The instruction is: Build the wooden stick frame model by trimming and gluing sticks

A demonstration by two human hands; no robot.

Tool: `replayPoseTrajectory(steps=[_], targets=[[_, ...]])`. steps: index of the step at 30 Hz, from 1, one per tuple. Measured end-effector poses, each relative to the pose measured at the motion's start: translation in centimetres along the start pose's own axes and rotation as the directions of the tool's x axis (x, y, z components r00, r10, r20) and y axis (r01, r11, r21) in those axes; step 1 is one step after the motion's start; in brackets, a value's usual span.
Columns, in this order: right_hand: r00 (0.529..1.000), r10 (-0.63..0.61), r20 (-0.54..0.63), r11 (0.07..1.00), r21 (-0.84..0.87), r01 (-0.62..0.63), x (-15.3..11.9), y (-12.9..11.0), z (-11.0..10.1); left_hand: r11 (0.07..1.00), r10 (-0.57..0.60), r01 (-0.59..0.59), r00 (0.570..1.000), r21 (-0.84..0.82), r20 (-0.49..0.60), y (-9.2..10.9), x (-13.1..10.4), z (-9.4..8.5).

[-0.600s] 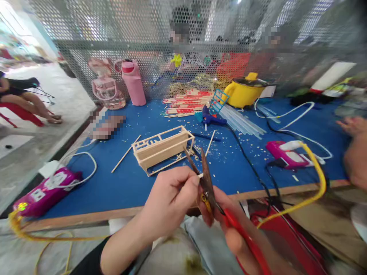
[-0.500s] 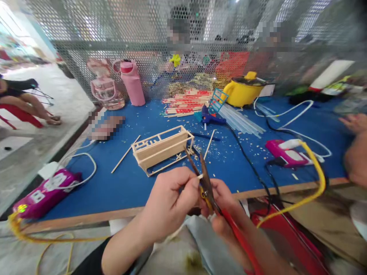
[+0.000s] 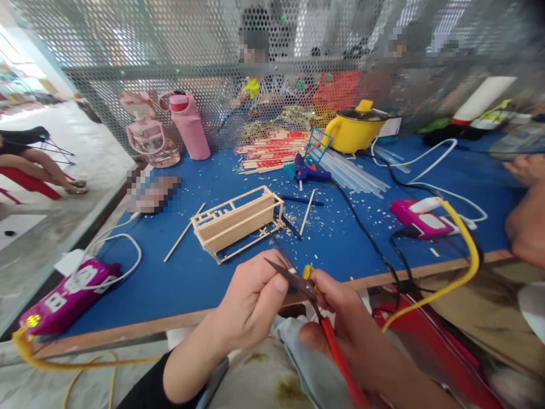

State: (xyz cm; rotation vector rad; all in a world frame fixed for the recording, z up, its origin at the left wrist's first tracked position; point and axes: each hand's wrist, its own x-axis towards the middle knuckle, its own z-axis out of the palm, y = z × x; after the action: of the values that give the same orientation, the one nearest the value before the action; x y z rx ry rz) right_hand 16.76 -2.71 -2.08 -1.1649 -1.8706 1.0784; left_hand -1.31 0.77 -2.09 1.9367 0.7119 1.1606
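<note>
My left hand (image 3: 254,298) is closed in a pinch on a thin wooden stick (image 3: 293,271); only a short pale end shows and the fingers hide the rest. My right hand (image 3: 347,312) grips red-handled scissors (image 3: 303,284), whose dark blades point up and left, right beside my left fingertips and the stick. A small yellow part (image 3: 307,271) shows near the scissors' pivot. Beyond my hands, a box-like frame of wooden sticks (image 3: 238,227) lies on the blue table (image 3: 170,289). Loose sticks lie on both sides of it, one at left (image 3: 184,233) and one at right (image 3: 307,213).
A blue glue gun (image 3: 310,172) lies beside clear glue sticks (image 3: 353,173) and a pile of red-and-wood sticks (image 3: 272,150). Behind stand a yellow pot (image 3: 353,136) and a pink bottle (image 3: 191,128). Purple power strips (image 3: 74,298) with cables flank the workspace. Another person's arm (image 3: 528,216) is at right.
The scissors have swung: their blades now point further left and cross in front of my left fingertips. My left hand has shifted slightly left, and the view has moved a little.
</note>
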Motion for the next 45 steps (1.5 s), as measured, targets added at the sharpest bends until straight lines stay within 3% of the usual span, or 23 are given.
replayPoseTrajectory(steps=[4,9,13,24,30,33,38,40,42,45], targets=[[0.998,0.067,-0.007,0.995,-0.074,-0.067,0.1,0.3,0.2,0.999,-0.041,0.041,0.999,-0.022,-0.007,-0.2,0.0,0.4],[0.996,0.038,-0.082,0.987,-0.151,-0.050,0.2,0.4,0.4,1.000,0.020,-0.020,0.999,0.011,0.029,-0.2,0.2,0.1],[0.995,0.066,-0.077,0.976,-0.200,-0.080,0.2,0.3,0.3,0.998,0.051,-0.052,0.997,0.018,0.049,-0.5,0.2,0.0],[0.990,0.087,-0.107,0.970,-0.219,-0.109,0.3,0.8,0.7,0.993,0.114,-0.114,0.994,0.029,0.002,-1.8,-0.3,0.5],[0.986,0.139,-0.091,0.973,-0.170,-0.153,0.1,2.1,1.1,0.997,0.021,-0.020,1.000,0.075,-0.011,-1.3,-0.3,0.6],[0.976,0.209,-0.060,0.972,-0.095,-0.214,0.4,1.7,0.9,0.999,-0.050,0.050,0.996,-0.002,-0.071,-1.4,-0.4,0.8],[0.895,0.413,-0.166,0.910,0.038,-0.413,0.2,1.5,-1.4,0.972,-0.156,0.113,0.967,-0.207,-0.203,-1.8,-0.3,0.9],[0.867,0.451,-0.213,0.886,-0.006,-0.463,-0.6,2.1,-3.0,0.957,-0.218,0.168,0.955,-0.238,-0.203,-1.8,-0.3,0.8],[0.872,0.442,-0.210,0.866,-0.152,-0.476,-1.5,2.8,-4.6,0.936,-0.293,0.243,0.938,-0.254,-0.184,-1.7,-0.4,0.7],[0.849,0.477,-0.227,0.766,-0.366,-0.529,-2.0,3.6,-6.0,0.911,-0.368,0.325,0.919,-0.256,-0.142,-1.8,-0.5,0.9]])
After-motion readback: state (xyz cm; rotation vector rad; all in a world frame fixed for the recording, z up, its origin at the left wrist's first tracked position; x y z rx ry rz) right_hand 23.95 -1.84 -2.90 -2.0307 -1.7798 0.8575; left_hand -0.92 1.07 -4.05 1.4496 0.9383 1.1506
